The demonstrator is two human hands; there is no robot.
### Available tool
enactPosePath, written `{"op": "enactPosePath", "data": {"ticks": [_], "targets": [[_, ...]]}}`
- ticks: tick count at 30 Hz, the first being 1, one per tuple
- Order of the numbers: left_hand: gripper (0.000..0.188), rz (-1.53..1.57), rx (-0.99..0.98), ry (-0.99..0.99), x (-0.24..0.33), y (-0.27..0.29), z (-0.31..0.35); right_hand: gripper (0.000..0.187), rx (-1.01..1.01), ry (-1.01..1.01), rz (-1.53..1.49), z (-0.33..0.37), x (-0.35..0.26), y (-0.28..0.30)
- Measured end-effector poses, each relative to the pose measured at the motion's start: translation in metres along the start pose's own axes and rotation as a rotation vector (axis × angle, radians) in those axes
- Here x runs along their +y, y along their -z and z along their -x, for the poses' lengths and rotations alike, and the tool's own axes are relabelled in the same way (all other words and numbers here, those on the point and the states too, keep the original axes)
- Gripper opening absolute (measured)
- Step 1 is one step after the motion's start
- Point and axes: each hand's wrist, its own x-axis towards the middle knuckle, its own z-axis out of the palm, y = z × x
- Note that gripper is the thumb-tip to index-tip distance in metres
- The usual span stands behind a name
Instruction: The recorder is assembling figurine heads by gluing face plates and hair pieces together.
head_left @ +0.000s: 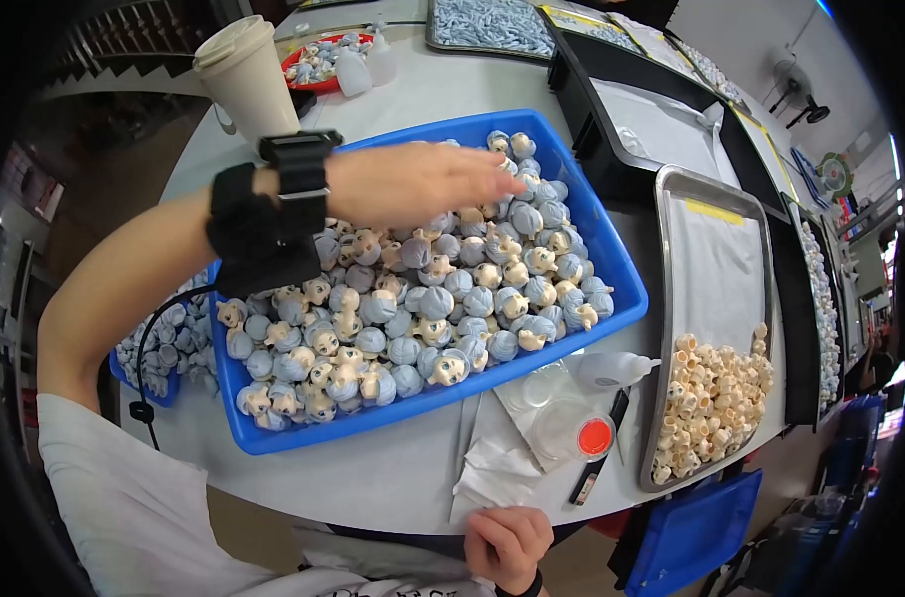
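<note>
My left hand reaches across the far part of a blue plastic tray, its fingers stretched out flat and slightly blurred. Beneath it the tray is full of small doll heads with pale blue hair and painted eyes. Whether the fingertips touch any of the heads I cannot tell. My right hand is curled closed at the near edge of the table, beside a crumpled white tissue. Its curled fingers hide whatever may be inside them.
Right of the blue tray lie a squeeze bottle, a round clear container and a dark cutter knife. A metal tray holds cream-coloured pieces. A beige cup stands far left; light-blue parts sit near my left elbow.
</note>
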Motion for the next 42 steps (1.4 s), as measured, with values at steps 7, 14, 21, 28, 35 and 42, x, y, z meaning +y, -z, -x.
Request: {"op": "enactPosePath", "data": {"ticks": [7,14,21,28,35,42], "targets": [[0.044,0.068,0.089,-0.102,0.021,0.008,0.064,0.017,-0.001,0.002,0.032,-0.001,-0.004,0.002],[0.042,0.161,0.278,0.061,0.017,0.001,0.080,0.010,-0.010,-0.166,-0.044,0.035,-0.003,-0.003],[0.047,-0.015,0.376,0.097,0.015,0.007,0.137,0.023,0.155,0.265,-0.585,-0.037,-0.032,0.009],[0.069,-0.080,0.073,0.232,0.099,-0.070,0.269,0.006,-0.056,0.189,-0.735,-0.075,-0.049,0.023],[0.078,-0.293,0.779,0.724,0.037,-0.157,0.288,0.021,0.125,0.067,-0.630,-0.068,-0.063,0.019],[0.073,-0.363,0.893,0.644,-0.005,-0.168,0.254,0.019,0.163,0.034,-0.749,-0.031,-0.030,-0.016]]}}
